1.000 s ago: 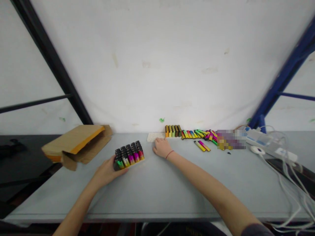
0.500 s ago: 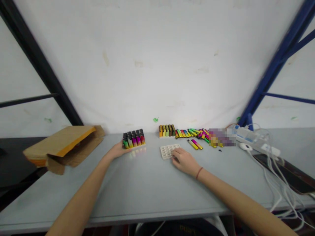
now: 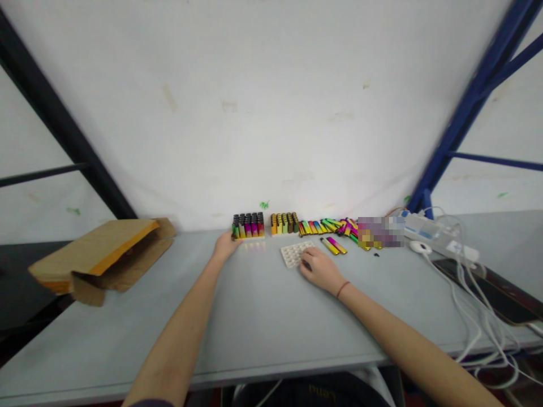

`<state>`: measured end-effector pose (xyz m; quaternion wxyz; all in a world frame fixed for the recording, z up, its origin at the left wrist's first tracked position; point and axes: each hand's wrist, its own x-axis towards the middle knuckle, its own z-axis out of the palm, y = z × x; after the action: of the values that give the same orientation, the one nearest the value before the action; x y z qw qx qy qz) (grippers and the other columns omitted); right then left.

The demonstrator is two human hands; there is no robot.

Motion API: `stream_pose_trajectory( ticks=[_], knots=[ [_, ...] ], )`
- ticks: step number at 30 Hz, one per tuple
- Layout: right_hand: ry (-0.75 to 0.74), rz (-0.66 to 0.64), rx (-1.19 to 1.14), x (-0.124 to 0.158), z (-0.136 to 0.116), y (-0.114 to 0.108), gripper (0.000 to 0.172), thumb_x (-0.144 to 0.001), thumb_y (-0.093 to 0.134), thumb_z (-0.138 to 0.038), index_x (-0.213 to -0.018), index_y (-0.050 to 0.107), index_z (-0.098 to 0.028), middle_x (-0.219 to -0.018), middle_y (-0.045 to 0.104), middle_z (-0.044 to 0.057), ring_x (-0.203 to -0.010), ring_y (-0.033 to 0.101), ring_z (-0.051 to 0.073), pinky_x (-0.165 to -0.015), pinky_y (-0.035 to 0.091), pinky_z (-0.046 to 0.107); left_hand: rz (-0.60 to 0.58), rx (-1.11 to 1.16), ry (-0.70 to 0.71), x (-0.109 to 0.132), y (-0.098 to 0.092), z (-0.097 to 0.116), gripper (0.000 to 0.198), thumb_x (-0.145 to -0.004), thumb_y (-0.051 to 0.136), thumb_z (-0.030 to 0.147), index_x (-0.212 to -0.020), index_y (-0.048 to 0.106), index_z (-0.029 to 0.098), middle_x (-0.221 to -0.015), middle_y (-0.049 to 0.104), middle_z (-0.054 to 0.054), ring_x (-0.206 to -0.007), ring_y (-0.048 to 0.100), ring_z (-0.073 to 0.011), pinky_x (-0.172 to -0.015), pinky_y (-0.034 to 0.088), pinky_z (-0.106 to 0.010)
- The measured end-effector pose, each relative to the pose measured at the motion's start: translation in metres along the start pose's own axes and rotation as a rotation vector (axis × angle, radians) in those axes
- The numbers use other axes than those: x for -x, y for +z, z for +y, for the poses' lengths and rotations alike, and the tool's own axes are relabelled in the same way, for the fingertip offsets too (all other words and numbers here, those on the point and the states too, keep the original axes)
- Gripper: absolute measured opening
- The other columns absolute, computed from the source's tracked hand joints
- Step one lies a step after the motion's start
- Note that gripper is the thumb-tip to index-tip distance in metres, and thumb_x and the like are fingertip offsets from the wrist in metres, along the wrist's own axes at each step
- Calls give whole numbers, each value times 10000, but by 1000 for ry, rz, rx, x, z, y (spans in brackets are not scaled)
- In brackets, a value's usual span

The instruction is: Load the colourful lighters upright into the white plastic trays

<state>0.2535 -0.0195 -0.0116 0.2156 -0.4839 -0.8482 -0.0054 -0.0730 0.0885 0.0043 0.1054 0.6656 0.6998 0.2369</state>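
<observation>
My left hand (image 3: 226,245) grips the left side of a white tray filled with upright lighters (image 3: 248,226), colourful bodies with black tops, close to the wall. My right hand (image 3: 319,268) holds the right edge of a white plastic tray (image 3: 292,255) with rows of bare slots, flat on the table; its fingertips are partly hidden. A second filled tray of lighters (image 3: 284,224) stands just right of the first, a small gap between them. Two loose lighters (image 3: 333,245) lie side by side behind my right hand.
Many loose lighters (image 3: 326,226) lie along the wall, running into a blurred patch. At right are a power strip (image 3: 436,234), white cables (image 3: 473,305) and a dark phone-like device (image 3: 492,291). An open cardboard package (image 3: 97,249) lies at left.
My left hand has slid the filled lighter tray right and back, close beside the other filled tray. The bare tray has turned slightly under my right hand. The camera view has shifted a little.
</observation>
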Motion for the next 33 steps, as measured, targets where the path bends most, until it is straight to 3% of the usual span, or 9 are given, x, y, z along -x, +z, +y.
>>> stream_pose_trajectory(
  ticks=[8,17,20,21,23,25,28,31,33],
  knots=[
    [35,15,-29,0,-1,1,145,-913,542,-174,-827,657,-155,-959,664,112,-959,586,223,-891,457,333,23,46,9,-5,20,19,364,-843,621,209,-1201,635,149,-1168,741,-130,-1082,696,-268,-920,528,-332],
    [7,4,-49,3,-1,1,134,-903,535,-130,-896,667,-151,-985,682,116,-967,597,228,-893,466,337,69,49,-29,1,22,26,447,-851,603,205,-1292,556,150,-1222,710,-142,-1159,655,-303,-978,492,-362],
    [-38,-9,-86,3,-2,3,177,-887,524,-78,-954,670,-152,-1008,693,117,-979,608,231,-905,470,344,198,48,-69,9,21,39,611,-813,628,192,-1384,460,56,-1309,630,-225,-1265,567,-343,-1053,436,-414],
    [-51,-10,-105,3,-2,4,197,-881,519,-63,-972,669,-151,-1021,696,119,-987,612,230,-911,472,346,298,53,-78,13,21,45,619,-824,609,195,-1396,438,30,-1330,600,-244,-1298,530,-346,-1089,400,-433],
    [-64,-6,-151,3,-3,5,226,-878,512,-49,-1008,668,-149,-1040,702,123,-994,623,227,-913,476,345,431,110,34,23,21,59,505,-893,500,203,-1374,466,54,-1290,611,-206,-1288,527,-297,-1114,376,-417],
    [-75,9,-201,4,-4,5,247,-880,510,-54,-1048,664,-148,-1043,708,119,-979,634,219,-899,483,333,307,191,243,32,23,73,414,-947,438,277,-1318,527,117,-1181,660,-140,-1198,586,-258,-1077,421,-397],
    [-88,74,-245,4,-2,1,255,-879,530,-84,-1086,661,-153,-1054,710,107,-970,636,207,-887,481,313,-65,171,539,45,30,85,478,-912,539,456,-1295,570,171,-1294,635,-117,-1259,551,-272,-1116,392,-406],
    [44,173,-127,3,9,-8,210,-898,515,-115,-1023,681,-148,-1018,706,108,-974,618,221,-901,456,324,-257,72,599,54,41,84,762,-831,613,607,-1431,472,159,-1517,472,-146,-1416,405,-317,-1187,299,-428],
    [217,193,49,2,21,-14,236,-922,473,-121,-1011,691,-127,-1000,693,129,-981,600,245,-902,434,346,-324,23,604,58,47,78,883,-783,646,638,-1465,435,119,-1533,451,-177,-1417,410,-339,-1196,285,-430]
  ],
)
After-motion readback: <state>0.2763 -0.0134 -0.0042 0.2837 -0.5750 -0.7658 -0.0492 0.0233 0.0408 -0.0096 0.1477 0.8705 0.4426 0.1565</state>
